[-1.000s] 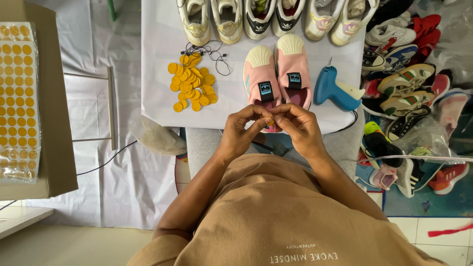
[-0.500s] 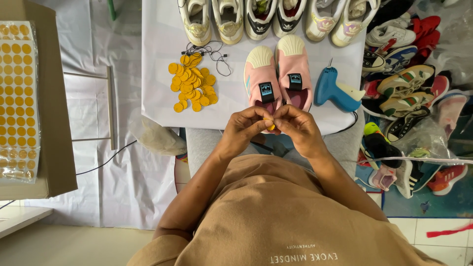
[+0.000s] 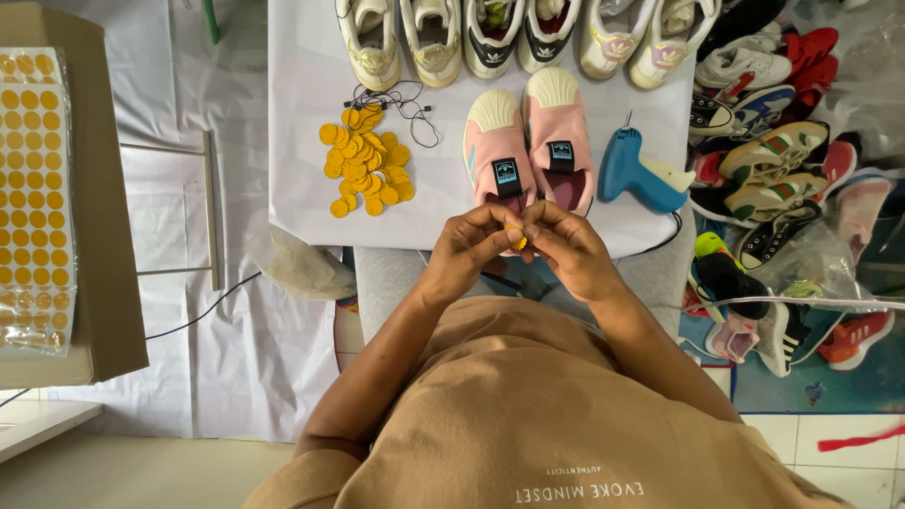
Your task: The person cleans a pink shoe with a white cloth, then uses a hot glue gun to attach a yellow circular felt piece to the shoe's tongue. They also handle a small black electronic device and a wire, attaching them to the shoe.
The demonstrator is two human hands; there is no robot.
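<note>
**Both hands pinch a small yellow tag at the worktop's near edge**

Your left hand [image 3: 468,247] and right hand [image 3: 566,247] meet fingertip to fingertip just in front of your chest, over the near edge of the white worktop [image 3: 302,113]. Each grip is closed: thumbs and forefingers are clamped together on a small yellow round tag [image 3: 516,238], which shows only partly between the fingers.

Just beyond your hands stands a pair of pink slip-on shoes [image 3: 528,141], toes pointing away from you, each with a small dark label on the tongue. Left of them lies a heap of yellow round tags [image 3: 366,160] with thin black strings [image 3: 401,99] at its far end. Right of the pink pair lies a blue tagging gun [image 3: 641,176]. A row of pale sneakers [image 3: 490,33] lines the far edge. Sheets of yellow stickers [image 3: 33,188] rest on a cardboard box [image 3: 94,198] at far left, and a pile of mixed shoes [image 3: 782,179] fills the floor at right.
</note>
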